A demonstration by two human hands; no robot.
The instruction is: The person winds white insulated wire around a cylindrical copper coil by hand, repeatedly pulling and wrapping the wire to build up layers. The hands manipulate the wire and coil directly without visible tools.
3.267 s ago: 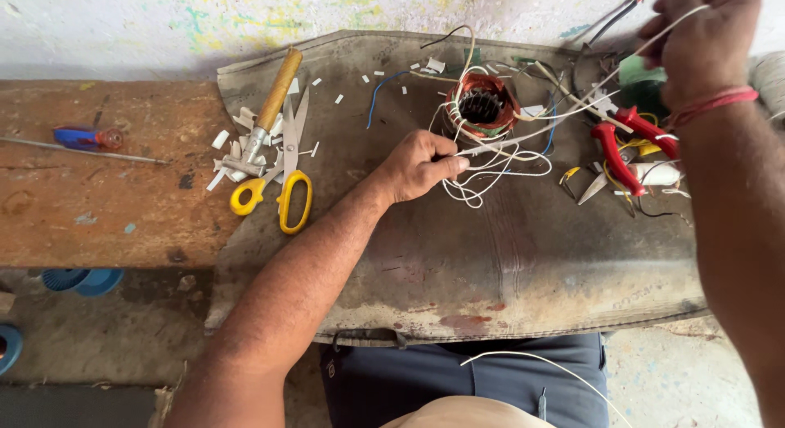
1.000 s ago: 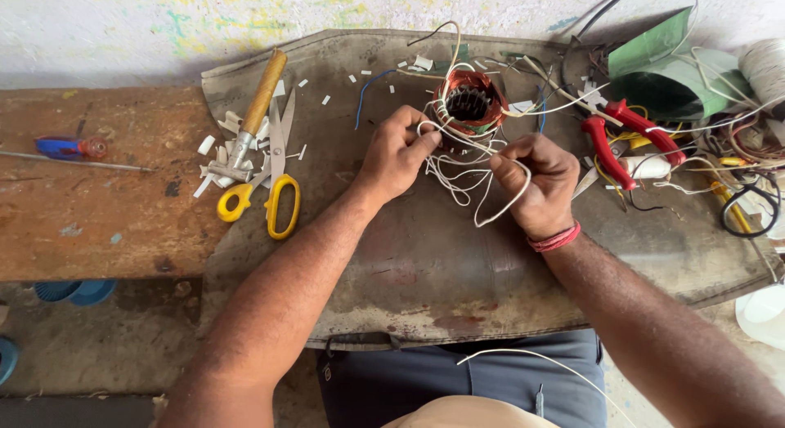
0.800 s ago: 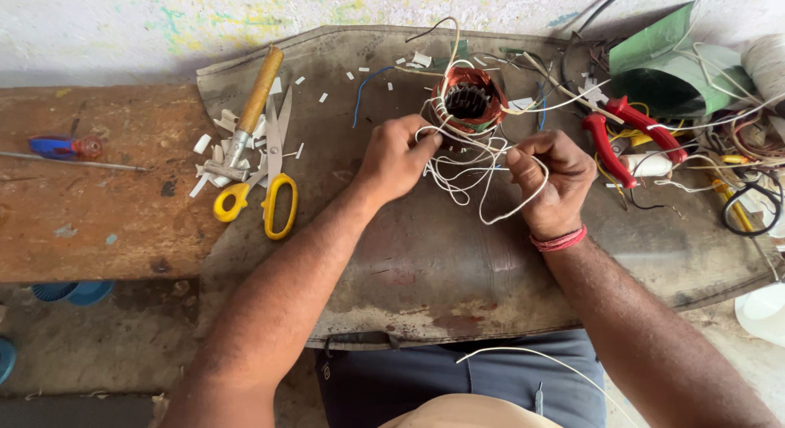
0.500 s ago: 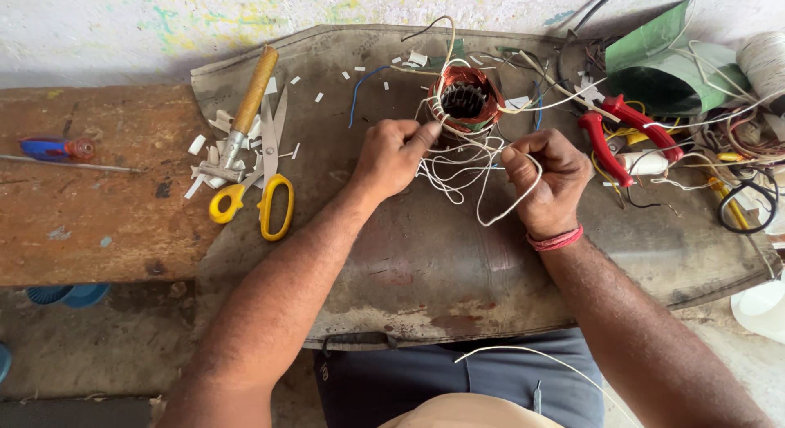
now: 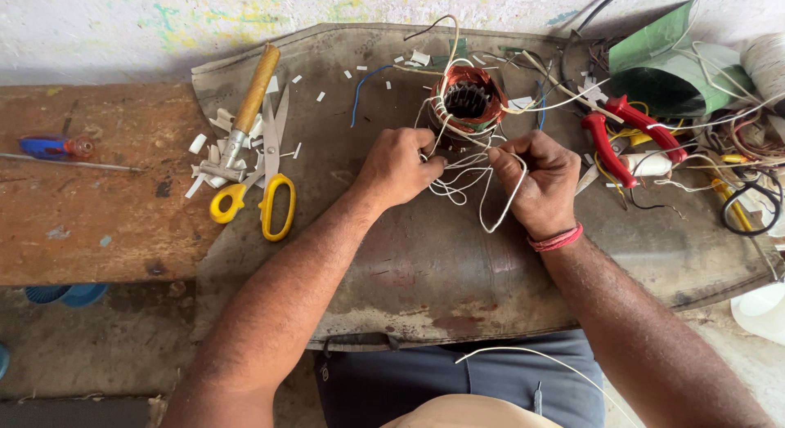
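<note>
Copper-wound stator (image 5: 466, 101), lacing unfinished: left hand (image 5: 398, 166) and right hand (image 5: 536, 179) each pinch loose white cord (image 5: 470, 170) just below it.

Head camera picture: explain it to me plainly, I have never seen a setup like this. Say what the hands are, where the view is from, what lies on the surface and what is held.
The view looks down from a camera on the person's head. Both bare hands work over a dark worn mat on a wooden bench. The left hand and the right hand each pinch thin white wires that lead from a small round copper-wound coil. Left of them lie yellow-handled scissors and a wooden-handled tool; red-handled pliers lie to the right.
</note>
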